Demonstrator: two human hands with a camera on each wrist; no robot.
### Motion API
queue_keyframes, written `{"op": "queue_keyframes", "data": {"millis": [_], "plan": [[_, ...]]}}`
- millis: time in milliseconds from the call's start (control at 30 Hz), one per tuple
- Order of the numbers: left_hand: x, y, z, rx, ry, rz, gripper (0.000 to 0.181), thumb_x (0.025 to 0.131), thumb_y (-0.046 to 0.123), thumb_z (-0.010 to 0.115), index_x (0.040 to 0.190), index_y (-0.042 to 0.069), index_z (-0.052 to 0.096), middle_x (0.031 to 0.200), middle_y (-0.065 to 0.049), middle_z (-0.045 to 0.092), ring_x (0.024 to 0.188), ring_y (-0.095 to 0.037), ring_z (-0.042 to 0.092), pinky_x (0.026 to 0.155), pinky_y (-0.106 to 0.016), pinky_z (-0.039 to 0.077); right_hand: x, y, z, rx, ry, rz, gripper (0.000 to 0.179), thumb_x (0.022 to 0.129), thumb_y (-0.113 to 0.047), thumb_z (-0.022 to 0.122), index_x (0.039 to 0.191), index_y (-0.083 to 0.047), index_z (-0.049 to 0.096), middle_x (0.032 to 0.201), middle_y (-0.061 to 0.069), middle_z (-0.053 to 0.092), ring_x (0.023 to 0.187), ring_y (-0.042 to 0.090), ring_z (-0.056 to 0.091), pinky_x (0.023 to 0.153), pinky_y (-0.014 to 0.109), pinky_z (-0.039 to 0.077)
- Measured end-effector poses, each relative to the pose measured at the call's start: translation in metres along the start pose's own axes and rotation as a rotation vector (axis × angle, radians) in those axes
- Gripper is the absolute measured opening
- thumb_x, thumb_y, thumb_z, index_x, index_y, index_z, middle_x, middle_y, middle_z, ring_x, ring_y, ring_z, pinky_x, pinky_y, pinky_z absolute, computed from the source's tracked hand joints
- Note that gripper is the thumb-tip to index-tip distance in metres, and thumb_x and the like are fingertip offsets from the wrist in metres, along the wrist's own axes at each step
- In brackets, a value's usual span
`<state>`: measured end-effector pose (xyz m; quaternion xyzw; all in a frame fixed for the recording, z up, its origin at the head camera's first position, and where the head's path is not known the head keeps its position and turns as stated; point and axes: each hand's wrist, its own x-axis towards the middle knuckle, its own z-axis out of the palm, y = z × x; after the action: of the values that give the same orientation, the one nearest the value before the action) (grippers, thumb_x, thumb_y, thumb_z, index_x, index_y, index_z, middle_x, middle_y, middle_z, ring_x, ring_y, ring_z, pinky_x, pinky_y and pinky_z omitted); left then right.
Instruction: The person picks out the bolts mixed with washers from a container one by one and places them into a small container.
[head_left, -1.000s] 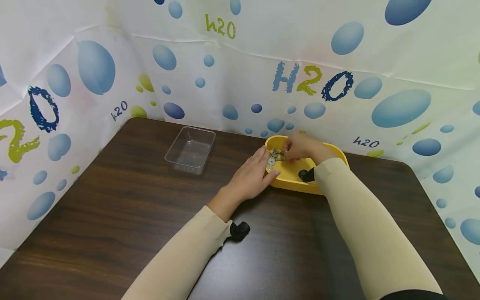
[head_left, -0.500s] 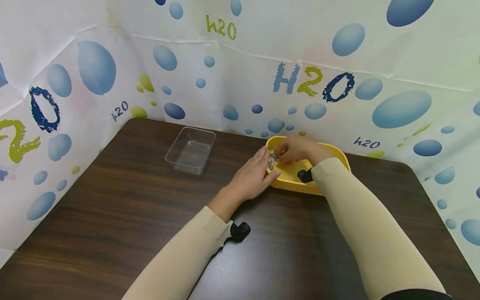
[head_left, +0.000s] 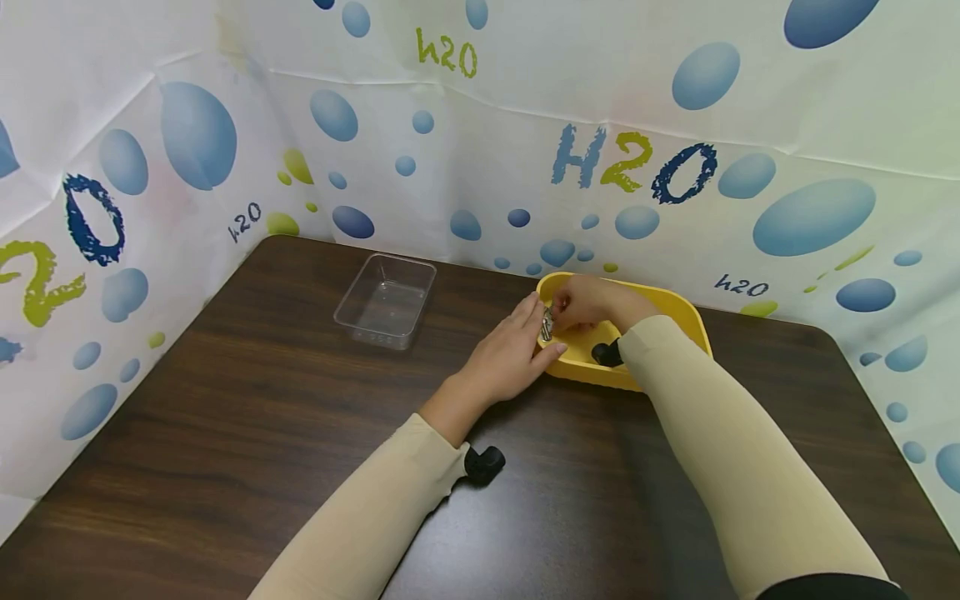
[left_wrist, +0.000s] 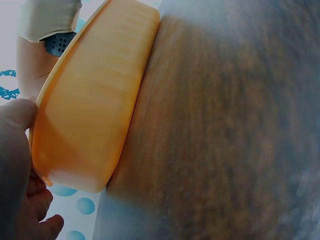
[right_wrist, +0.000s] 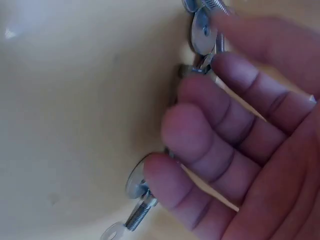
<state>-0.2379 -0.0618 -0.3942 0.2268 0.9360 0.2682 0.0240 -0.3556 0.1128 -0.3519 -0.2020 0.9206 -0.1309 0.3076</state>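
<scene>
In the head view my left hand [head_left: 506, 358] rests against the left end of a yellow tray [head_left: 600, 375], fingers extended and thumb over the near rim. The left wrist view shows the tray's outer wall [left_wrist: 95, 100] beside that hand. My right hand [head_left: 588, 302] reaches inside the tray at its left end. In the right wrist view its fingers are loosely bent and touch a cluster of metal hardware. A washer [right_wrist: 204, 32] lies by the thumb, a threaded bolt [right_wrist: 140, 215] below the little finger. No piece is plainly pinched; the fingers hide part of the cluster.
A clear plastic box [head_left: 386, 300] stands on the dark wooden table [head_left: 225, 400], left of the tray. A white patterned sheet [head_left: 450, 125] hangs right behind the table. Black wrist cameras [head_left: 483, 465] sit on both sleeves.
My right hand has moved a little to the left inside the tray, and it covers more of the metal pieces, which sit closer to the left wall. My left hand stays in place.
</scene>
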Motion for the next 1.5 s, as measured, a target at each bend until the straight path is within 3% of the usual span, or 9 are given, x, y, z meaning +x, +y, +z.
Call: {"op": "queue_keyframes", "data": {"millis": [233,367,533,700,867,1067,1233,1500], "plan": [[-0.002,0.003,-0.001,-0.026,-0.004,0.001,0.079,0.102,0.056,0.037,0.157,0.004,0.014,0.167,-0.009,0.005,0.153,-0.020,0.011,0.122,-0.037,0.019,0.004,-0.007,0.001,-0.015,-0.035,-0.054,0.027,0.090,-0.032,0.069,0.076,-0.010,0.066,0.061,0.001,0.054,0.057,0.019,0.053,0.054,0.025,0.046],[-0.003,0.003,-0.002,-0.031,0.008,0.018,0.080,0.102,0.055,0.038,0.157,0.003,0.013,0.167,-0.011,0.005,0.153,-0.020,0.011,0.123,-0.036,0.018,0.005,-0.016,0.001,-0.033,-0.042,-0.074,0.020,0.091,-0.027,0.069,0.081,-0.009,0.071,0.059,0.002,0.052,0.053,0.021,0.052,0.051,0.025,0.045],[-0.003,0.005,-0.003,-0.033,0.016,0.021,0.081,0.101,0.055,0.040,0.157,0.004,0.010,0.167,-0.010,0.005,0.153,-0.020,0.010,0.123,-0.036,0.017,0.003,-0.022,0.003,-0.052,-0.030,-0.025,0.014,0.085,-0.026,0.073,0.092,-0.013,0.073,0.071,0.003,0.058,0.064,0.020,0.055,0.058,0.027,0.048],[-0.003,0.007,-0.001,-0.037,-0.004,0.022,0.082,0.101,0.056,0.038,0.158,0.004,0.010,0.167,-0.009,0.004,0.153,-0.020,0.010,0.123,-0.036,0.018,-0.002,-0.015,0.005,-0.094,-0.030,-0.012,0.013,0.085,-0.025,0.070,0.084,-0.012,0.072,0.065,0.001,0.053,0.058,0.018,0.052,0.053,0.026,0.046],[-0.004,0.008,-0.001,-0.009,0.004,0.022,0.080,0.102,0.056,0.037,0.157,0.002,0.014,0.166,-0.011,0.007,0.153,-0.021,0.012,0.122,-0.037,0.020,-0.013,-0.006,-0.001,-0.044,0.005,-0.027,0.011,0.085,-0.021,0.067,0.079,-0.012,0.065,0.067,-0.001,0.052,0.059,0.015,0.050,0.054,0.026,0.048],[-0.003,0.005,-0.001,-0.006,0.004,0.021,0.081,0.101,0.057,0.038,0.157,0.002,0.014,0.166,-0.011,0.006,0.152,-0.022,0.012,0.122,-0.037,0.021,-0.031,-0.006,-0.012,0.069,0.048,-0.047,0.014,0.086,-0.019,0.070,0.092,-0.007,0.066,0.084,0.006,0.062,0.074,0.021,0.062,0.073,0.032,0.059],[-0.003,0.003,-0.001,-0.017,0.001,0.013,0.081,0.101,0.056,0.039,0.157,0.002,0.015,0.166,-0.009,0.004,0.152,-0.021,0.013,0.122,-0.038,0.021,-0.040,-0.007,-0.015,0.167,0.068,-0.042,0.018,0.085,-0.016,0.073,0.098,-0.005,0.067,0.092,0.009,0.068,0.079,0.021,0.069,0.077,0.031,0.060],[-0.004,-0.002,-0.001,-0.041,-0.003,0.005,0.081,0.101,0.057,0.038,0.157,0.004,0.014,0.167,-0.008,0.003,0.153,-0.020,0.011,0.122,-0.037,0.020,-0.051,-0.007,-0.012,0.146,0.110,-0.043,0.020,0.084,-0.014,0.073,0.103,-0.006,0.072,0.091,0.007,0.071,0.080,0.021,0.068,0.079,0.032,0.059]]}}
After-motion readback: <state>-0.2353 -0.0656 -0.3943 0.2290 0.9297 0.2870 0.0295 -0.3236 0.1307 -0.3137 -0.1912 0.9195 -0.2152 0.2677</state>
